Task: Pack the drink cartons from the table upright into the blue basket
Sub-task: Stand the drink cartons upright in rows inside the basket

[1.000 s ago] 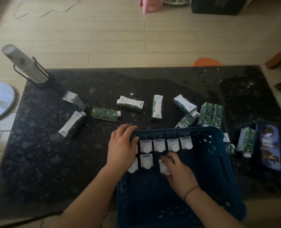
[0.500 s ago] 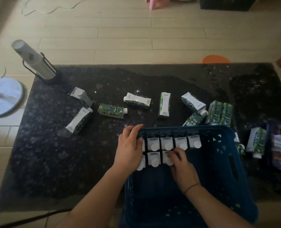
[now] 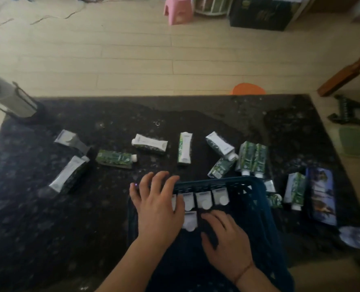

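Observation:
The blue basket (image 3: 227, 180) stands at the near edge of the dark table (image 3: 48, 228). Upright cartons (image 3: 204, 199) line its far wall, white caps up. One more carton (image 3: 190, 221) stands in a second row. My left hand (image 3: 158, 205) rests on the basket's far left corner, fingers spread over the rim. My right hand (image 3: 227, 243) is inside the basket beside the second-row carton, fingers loosely spread and holding nothing. Several green and white cartons lie loose beyond the basket, among them one at the centre (image 3: 184, 147) and a pair (image 3: 252, 158) to the right.
More cartons lie at the left (image 3: 68, 175) and at the right of the basket (image 3: 295, 189). A blue packet (image 3: 322, 194) lies at the table's right edge. A grey cylinder in a wire stand (image 3: 10, 100) leans at the far left corner.
My right hand has let go of the second-row carton and drawn back a little with its fingers spread. My left hand stays at the basket's corner. The view shifted.

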A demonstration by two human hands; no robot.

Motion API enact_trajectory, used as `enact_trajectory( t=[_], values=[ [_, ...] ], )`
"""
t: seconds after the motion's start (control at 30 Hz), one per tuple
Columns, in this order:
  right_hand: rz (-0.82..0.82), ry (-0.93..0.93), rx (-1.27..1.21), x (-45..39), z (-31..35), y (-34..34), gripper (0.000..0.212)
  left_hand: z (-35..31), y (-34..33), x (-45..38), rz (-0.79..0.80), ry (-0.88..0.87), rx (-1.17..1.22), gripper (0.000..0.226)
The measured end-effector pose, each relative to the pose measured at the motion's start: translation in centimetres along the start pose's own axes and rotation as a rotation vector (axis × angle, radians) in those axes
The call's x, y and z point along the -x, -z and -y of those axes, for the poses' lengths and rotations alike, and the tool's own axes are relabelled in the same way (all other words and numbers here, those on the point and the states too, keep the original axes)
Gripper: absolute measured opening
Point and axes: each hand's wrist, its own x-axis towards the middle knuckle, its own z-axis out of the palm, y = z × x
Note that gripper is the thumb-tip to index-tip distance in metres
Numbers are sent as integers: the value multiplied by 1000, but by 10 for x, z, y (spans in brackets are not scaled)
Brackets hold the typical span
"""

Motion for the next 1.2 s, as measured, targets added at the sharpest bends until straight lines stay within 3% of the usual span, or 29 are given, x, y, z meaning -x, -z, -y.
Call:
enact_trajectory(
  t=[0.13,0.27,0.4,0.53,0.63,0.73,0.93,1.1,1.2],
  values=[
    [-287,-147,-101,10,-32,54,31,-51,-14,-18,37,-147,77,27],
    [-409,-401,-234,11,-76,102,17,-105,-37,-38,131,-244,154,22],
    [-316,-724,-454,2,-142,115,17,-157,-59,-69,355,-250,218,23],
    [-111,-1055,-642,1,-212,92,32,-209,-92,-96,505,-336,73,26],
    [3,-1077,-555,1,-245,68,44,-248,-126,-107,793,-418,-133,37],
    [-72,-1134,-476,-10,-269,61,42,-280,-158,-106,963,-499,-300,43],
    [35,-1076,-462,-29,-299,30,76,-296,-195,-81,1007,-587,-490,44],
    [-84,-1166,-356,-31,-317,25,64,-292,-199,-75,988,-655,-461,48],
    [-264,-1270,-738,-24,-315,53,38,-286,-199,-81,837,-660,-187,63]
  ],
)
